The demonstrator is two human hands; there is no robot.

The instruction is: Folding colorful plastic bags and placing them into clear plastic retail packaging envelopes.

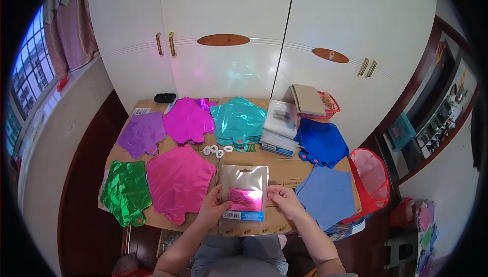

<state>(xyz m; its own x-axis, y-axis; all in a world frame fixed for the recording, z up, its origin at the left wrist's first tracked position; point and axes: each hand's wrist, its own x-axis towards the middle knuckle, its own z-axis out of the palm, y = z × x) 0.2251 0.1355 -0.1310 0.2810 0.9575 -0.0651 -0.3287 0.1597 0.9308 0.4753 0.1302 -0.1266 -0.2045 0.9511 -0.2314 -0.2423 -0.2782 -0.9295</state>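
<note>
A clear plastic pouch [246, 175] with a hang hole and a blue-and-white printed lower strip stands nearly upright above the cardboard. Inside it shows a folded shiny pink foil piece [245, 199]. My left hand [211, 209] grips the pouch's left edge, thumb across the front. At the opposite edge, the fingers of my right hand [283, 199] pinch the side. Around them lie flat foil balloons: pink [178, 180] and green [126, 190] on the left, dull blue [327, 195] on the right. Small white ribbon rolls [219, 153] sit just beyond the pouch.
Farther back lie purple [141, 133], magenta [189, 120], teal [239, 120] and dark blue foil balloons [322, 141]. Stacked clear bags [280, 119] stand by a red basket [333, 105]. A red mesh basket [371, 175] flanks the table's right edge; white cabinets [229, 7] rise behind.
</note>
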